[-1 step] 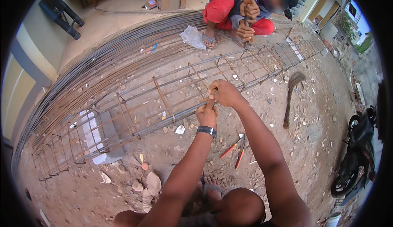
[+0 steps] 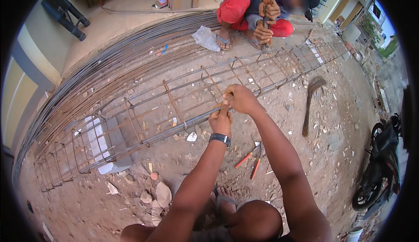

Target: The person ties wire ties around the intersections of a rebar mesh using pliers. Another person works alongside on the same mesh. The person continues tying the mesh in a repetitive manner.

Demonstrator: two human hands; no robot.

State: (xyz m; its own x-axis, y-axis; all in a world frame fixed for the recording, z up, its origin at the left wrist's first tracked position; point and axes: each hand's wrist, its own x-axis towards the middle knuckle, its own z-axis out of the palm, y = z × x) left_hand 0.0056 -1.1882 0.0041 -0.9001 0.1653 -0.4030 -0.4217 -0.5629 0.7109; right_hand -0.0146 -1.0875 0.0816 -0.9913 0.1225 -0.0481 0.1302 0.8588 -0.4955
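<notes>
Squatting on bare dirt ground (image 2: 331,154), both forearms reaching forward from the lower edge. Left hand (image 2: 220,120), with a dark wristwatch (image 2: 219,138) on the wrist, clenched around a short wooden-handled tool (image 2: 224,107) held upright against the near upper bar of a long rebar cage (image 2: 174,106). Right hand (image 2: 242,98) just above and touching the left, its grip closed over the top of the same tool, right at the cage's long bar. Cage lying on its side across the ground, running from lower left to upper right, square stirrups spaced along it. Beyond it, a bundle of loose straight rods (image 2: 109,63) curving along the far side. Red-handled pliers (image 2: 249,158) lying on the dirt just right of the left forearm. A broom (image 2: 310,102) resting on the ground to the right, well apart. At the far end, another person (image 2: 257,10) in red trousers crouching, both hands at the cage. A parked motorbike (image 2: 379,163) at the right rim.
</notes>
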